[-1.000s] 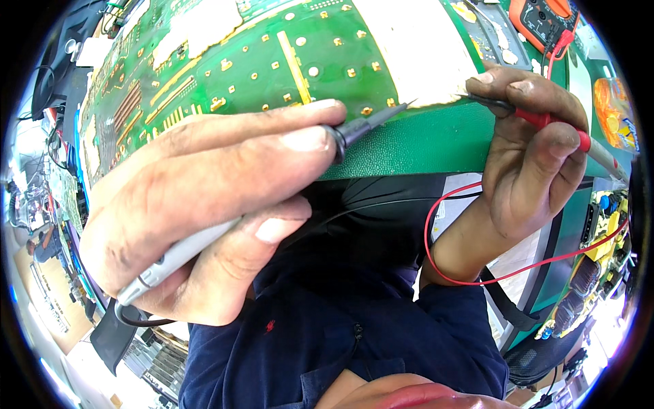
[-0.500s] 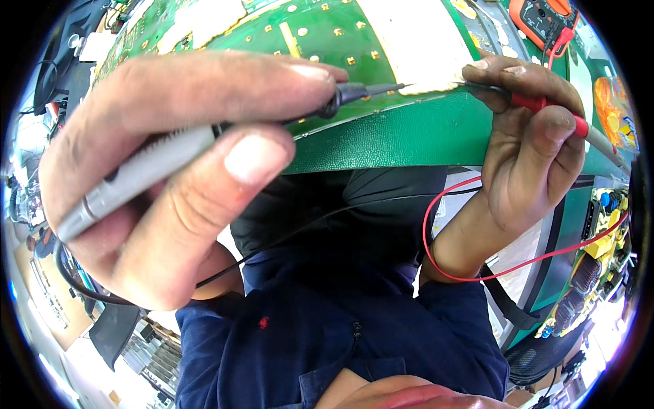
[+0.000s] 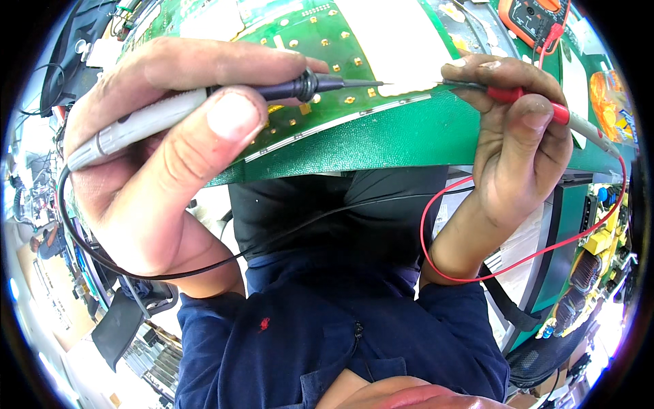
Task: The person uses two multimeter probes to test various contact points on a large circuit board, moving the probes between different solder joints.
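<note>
My left hand [image 3: 184, 157] is closed around a grey-and-black test probe [image 3: 139, 121], held nearly level, its thin metal tip pointing right over the lower edge of a green circuit board [image 3: 327, 48]. My right hand [image 3: 514, 153] grips a red-and-grey probe [image 3: 567, 116], tip pointing left at the board's large white area near that edge. The two tips are close together; whether either touches the board I cannot tell. Black and red leads hang in loops below my hands. The board rests on a green textured bench surface [image 3: 354, 146].
An orange multimeter [image 3: 528, 20] lies at the upper right, beside a metal plate. An orange package [image 3: 606, 102] and populated circuit boards [image 3: 593, 273] are on the right. A person [image 3: 48, 242] is at the far left, with a black chair [image 3: 116, 327] and cluttered equipment.
My left hand has risen and its probe has turned more level, its tip shifting left. My right hand and the board also appear slightly higher and further left.
</note>
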{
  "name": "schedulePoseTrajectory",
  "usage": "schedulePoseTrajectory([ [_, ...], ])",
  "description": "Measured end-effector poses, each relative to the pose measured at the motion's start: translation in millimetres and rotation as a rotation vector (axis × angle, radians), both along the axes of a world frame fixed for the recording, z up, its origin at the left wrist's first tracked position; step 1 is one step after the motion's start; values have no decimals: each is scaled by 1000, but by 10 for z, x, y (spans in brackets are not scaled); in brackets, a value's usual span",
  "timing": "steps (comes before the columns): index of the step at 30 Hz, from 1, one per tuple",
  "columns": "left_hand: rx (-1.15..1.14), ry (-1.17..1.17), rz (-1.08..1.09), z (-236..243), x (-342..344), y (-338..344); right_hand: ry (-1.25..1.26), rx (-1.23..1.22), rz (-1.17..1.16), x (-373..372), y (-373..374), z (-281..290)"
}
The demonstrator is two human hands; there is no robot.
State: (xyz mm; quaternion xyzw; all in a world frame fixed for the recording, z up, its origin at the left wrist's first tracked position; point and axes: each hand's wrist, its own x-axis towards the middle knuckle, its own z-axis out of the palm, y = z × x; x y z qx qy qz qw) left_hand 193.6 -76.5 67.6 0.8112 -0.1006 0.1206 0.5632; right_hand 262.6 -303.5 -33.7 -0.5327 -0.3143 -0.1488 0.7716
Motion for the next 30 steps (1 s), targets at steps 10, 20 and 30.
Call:
schedulePoseTrajectory([
  [10,-58,13,-42,-42,-17,17,24,-20,-11,12,-14,-12],
  [20,-134,48,28,-20,-16,-41,-14,-154,-70,-92,88,141],
  [30,-209,319,-69,228,104,9,164,57,105,-113,123,188],
])
